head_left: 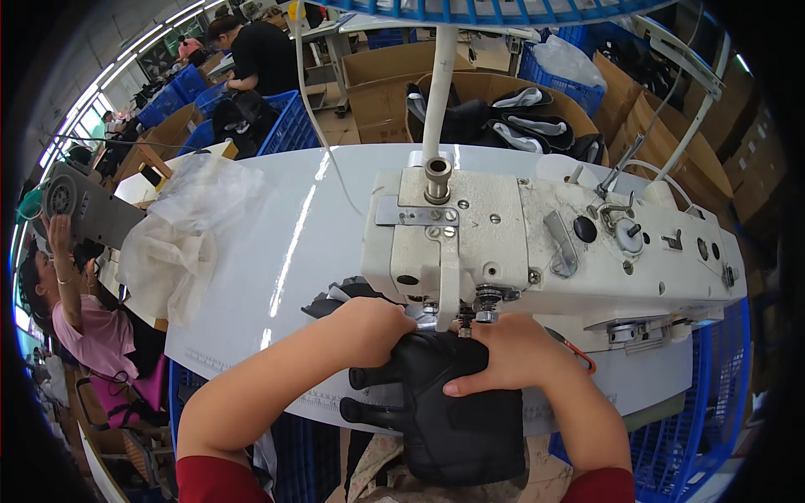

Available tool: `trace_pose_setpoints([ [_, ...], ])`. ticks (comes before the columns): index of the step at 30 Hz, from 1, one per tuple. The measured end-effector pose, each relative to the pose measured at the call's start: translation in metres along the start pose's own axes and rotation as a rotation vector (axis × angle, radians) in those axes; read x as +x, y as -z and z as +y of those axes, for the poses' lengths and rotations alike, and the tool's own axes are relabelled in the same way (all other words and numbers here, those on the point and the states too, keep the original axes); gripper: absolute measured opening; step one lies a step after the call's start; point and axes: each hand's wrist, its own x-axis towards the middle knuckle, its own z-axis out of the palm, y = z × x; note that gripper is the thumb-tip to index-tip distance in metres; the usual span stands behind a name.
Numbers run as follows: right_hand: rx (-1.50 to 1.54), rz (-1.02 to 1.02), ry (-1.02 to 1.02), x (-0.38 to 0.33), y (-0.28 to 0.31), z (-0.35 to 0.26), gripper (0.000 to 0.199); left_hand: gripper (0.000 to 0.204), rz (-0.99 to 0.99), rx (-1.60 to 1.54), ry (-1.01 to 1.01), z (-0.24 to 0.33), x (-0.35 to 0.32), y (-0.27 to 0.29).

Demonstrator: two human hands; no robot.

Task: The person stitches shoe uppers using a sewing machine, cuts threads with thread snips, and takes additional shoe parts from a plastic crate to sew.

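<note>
A black padded glove (465,415) hangs over the front edge of the white sewing table (243,277), its finger tubes pointing left. The glove's upper end lies under the head of a white sewing machine (478,222). My left hand (373,331) is closed at that end, left of the needle area, with its fingertips partly hidden. Across the glove's right side lies my right hand (507,356), thumb pressed on the black surface and other fingers hidden near the machine. Behind my left hand, more black material with a grey part (344,293) rests on the table.
Clear plastic sheeting (180,235) lies on the left. An orange-handled tool (579,352) rests right of my hand. Beyond the table stand a carton of black gloves (520,121) and blue crates (289,121). One person (92,327) works at left, another (264,59) behind.
</note>
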Motion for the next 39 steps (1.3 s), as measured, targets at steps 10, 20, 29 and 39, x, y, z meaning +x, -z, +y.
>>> trace_pose_setpoints([
  [10, 0.005, -0.001, -0.026, 0.005, -0.004, 0.003, 0.095, 0.032, 0.122, -0.008, -0.056, -0.009, 0.001, -0.005],
  [20, 0.048, 0.004, -0.023, 0.011, -0.004, 0.008, 0.096, 0.036, 0.216, 0.008, -0.015, -0.013, 0.0, 0.0],
  [29, 0.188, 0.084, 0.009, 0.016, -0.006, 0.014, 0.09, 0.042, 0.25, -0.01, 0.013, -0.011, -0.001, 0.006],
  [39, 0.246, 0.013, -0.039, 0.016, -0.003, 0.011, 0.091, 0.046, 0.205, -0.001, 0.027, -0.01, -0.001, 0.009],
])
